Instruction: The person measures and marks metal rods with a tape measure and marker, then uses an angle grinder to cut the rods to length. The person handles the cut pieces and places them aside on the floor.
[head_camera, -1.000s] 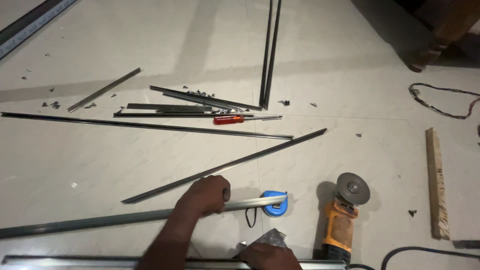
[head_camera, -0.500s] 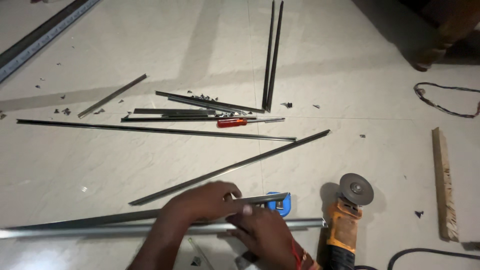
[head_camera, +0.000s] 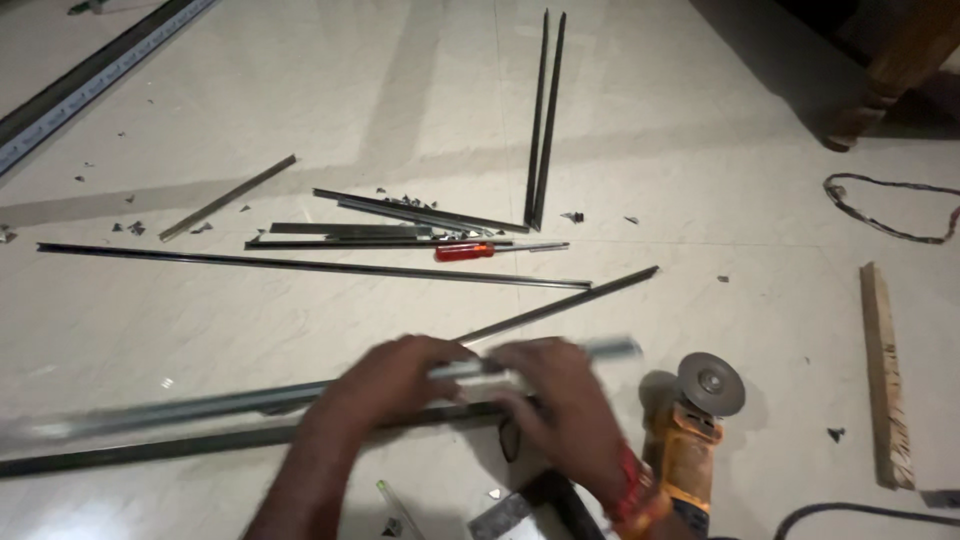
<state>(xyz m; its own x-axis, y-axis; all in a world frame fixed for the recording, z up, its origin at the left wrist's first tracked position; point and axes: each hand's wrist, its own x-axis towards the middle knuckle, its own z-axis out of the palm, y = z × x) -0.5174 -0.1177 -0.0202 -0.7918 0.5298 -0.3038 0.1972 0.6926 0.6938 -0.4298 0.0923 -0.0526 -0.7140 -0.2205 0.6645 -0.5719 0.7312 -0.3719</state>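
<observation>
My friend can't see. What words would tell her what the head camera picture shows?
Both hands, left hand and right hand, grip a long silver metal strip low over a pale floor. An orange angle grinder lies right of them; farther off lie thin metal bars and a red-handled screwdriver.

1. No packages, labels, signs or screens are showing anywhere in the view.
2. Nothing lying on the pale floor (head_camera: 300, 330) is carrying a sticker or a printed panel that can be made out.
</observation>
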